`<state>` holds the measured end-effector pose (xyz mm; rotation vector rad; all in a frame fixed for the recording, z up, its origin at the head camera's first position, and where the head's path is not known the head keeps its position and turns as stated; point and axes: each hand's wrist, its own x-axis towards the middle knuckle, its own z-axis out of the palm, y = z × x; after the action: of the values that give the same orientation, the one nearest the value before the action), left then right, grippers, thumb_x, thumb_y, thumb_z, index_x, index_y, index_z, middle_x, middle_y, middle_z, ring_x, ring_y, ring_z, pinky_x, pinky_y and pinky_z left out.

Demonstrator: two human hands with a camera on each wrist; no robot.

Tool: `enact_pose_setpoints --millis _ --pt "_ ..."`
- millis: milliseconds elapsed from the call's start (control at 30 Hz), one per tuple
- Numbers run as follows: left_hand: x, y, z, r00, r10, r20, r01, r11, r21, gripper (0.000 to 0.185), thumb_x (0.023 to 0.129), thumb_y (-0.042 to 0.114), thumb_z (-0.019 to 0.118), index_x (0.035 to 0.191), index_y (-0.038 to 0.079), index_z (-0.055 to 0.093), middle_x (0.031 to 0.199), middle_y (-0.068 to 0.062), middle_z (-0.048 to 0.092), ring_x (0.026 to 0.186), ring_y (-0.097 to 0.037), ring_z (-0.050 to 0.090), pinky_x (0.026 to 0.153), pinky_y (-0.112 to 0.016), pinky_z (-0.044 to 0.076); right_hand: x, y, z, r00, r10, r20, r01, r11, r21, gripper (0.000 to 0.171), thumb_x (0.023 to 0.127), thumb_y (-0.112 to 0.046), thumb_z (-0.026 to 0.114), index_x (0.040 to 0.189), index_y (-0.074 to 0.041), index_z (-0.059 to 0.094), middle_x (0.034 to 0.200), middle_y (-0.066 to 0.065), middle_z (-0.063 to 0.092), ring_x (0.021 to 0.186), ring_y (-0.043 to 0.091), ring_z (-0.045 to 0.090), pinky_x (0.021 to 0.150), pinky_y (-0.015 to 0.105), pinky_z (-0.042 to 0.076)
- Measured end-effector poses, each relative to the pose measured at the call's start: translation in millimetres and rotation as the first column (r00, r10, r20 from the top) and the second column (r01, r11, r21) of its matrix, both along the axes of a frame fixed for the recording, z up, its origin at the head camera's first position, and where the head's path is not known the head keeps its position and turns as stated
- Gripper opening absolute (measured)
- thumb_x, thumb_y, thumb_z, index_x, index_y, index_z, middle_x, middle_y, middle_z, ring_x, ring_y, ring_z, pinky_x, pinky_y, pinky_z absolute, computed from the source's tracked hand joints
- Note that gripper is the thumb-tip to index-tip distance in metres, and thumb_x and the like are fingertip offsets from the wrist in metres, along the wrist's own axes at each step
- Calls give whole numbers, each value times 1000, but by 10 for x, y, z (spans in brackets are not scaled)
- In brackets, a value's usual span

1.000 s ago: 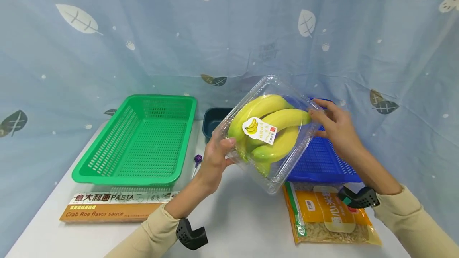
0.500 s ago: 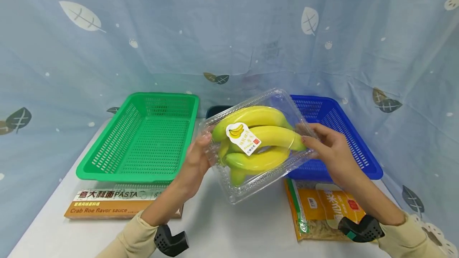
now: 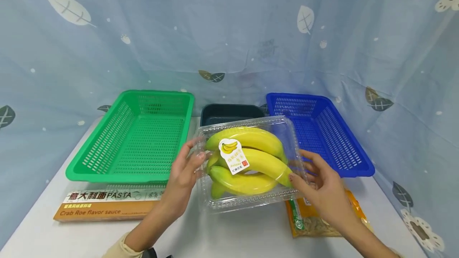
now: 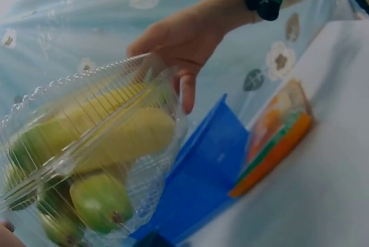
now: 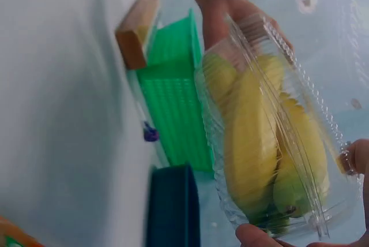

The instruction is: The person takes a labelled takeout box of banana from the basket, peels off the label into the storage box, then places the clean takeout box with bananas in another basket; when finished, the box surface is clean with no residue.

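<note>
A clear plastic box of bananas (image 3: 251, 162) with a white banana label (image 3: 234, 156) is held up over the middle of the table, its labelled face toward the head camera. My left hand (image 3: 183, 180) holds the box's left edge. On the opposite edge, my right hand (image 3: 324, 190) grips the box with the thumb over its front and the other fingers behind. The left wrist view shows the box's ridged side, with green banana ends (image 4: 101, 201) inside. In the right wrist view, fingertips (image 5: 259, 236) touch the near end of the box.
A green basket (image 3: 154, 142) stands left and a blue basket (image 3: 317, 130) right, with a dark tray (image 3: 231, 110) between them, partly behind the box. A pasta box (image 3: 107, 206) lies front left. An orange grain bag (image 3: 299, 218) is partly behind the right hand. A purple lollipop (image 5: 151, 133) shows in the right wrist view.
The banana box has turned from a steep slant to nearly level and moved down and left. Both hands have kept hold of it, uncovering more of the dark tray and blue basket.
</note>
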<state>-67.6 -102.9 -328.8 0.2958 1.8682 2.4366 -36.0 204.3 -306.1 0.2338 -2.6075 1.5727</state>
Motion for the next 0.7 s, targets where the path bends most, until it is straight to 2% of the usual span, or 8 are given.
enact_pose_setpoints --millis 133,267,367,433,533,600,700 --pt "176 -47 -122 1000 -27 5 28 997 -68 53 94 19 52 143 25 33 144 -6 35 128 -25 39 101 -50 33 157 -51 -165 996 -62 68 62 998 3 54 86 -24 69 135 -20 46 120 11 58 99 24 60 72 26 53" --pt "314 -66 -289 1000 -29 4 29 986 -164 57 95 18 52 146 27 28 153 -1 16 139 -24 15 106 -52 21 295 -110 -341 979 -112 168 115 993 -9 62 83 -32 72 137 -32 42 125 11 54 104 26 57 73 29 54" --pt "358 -72 -409 998 -21 52 31 979 -204 60 95 21 53 147 27 24 154 1 6 140 -22 1 108 -51 13 362 -143 -443 961 -151 232 152 988 13 67 81 -38 72 139 -39 38 130 12 49 111 28 52 77 35 53" --pt "366 -77 -490 995 -12 101 33 978 -205 61 94 22 55 147 27 24 154 -1 11 140 -22 7 108 -49 15 378 -155 -497 950 -169 263 165 986 36 68 80 -41 72 139 -39 38 128 14 50 111 28 52 78 37 52" --pt "349 -72 -599 986 12 166 25 976 -217 60 92 27 58 145 28 28 150 -4 26 136 -24 24 107 -48 23 360 -166 -556 934 -183 308 168 983 76 70 79 -44 72 140 -35 39 125 15 53 107 28 56 77 37 53" --pt "325 -62 -668 984 23 178 20 972 -236 59 92 29 59 143 29 31 145 -4 34 132 -23 33 105 -47 28 335 -174 -591 927 -184 328 159 982 101 73 78 -46 72 141 -30 39 120 15 56 102 26 59 73 34 54" --pt "278 -39 -741 984 50 170 0 960 -282 58 91 32 60 143 29 33 144 -3 37 131 -22 34 105 -45 28 295 -187 -644 930 -176 322 132 979 152 76 78 -49 70 143 -23 38 117 15 59 97 23 61 71 33 54"
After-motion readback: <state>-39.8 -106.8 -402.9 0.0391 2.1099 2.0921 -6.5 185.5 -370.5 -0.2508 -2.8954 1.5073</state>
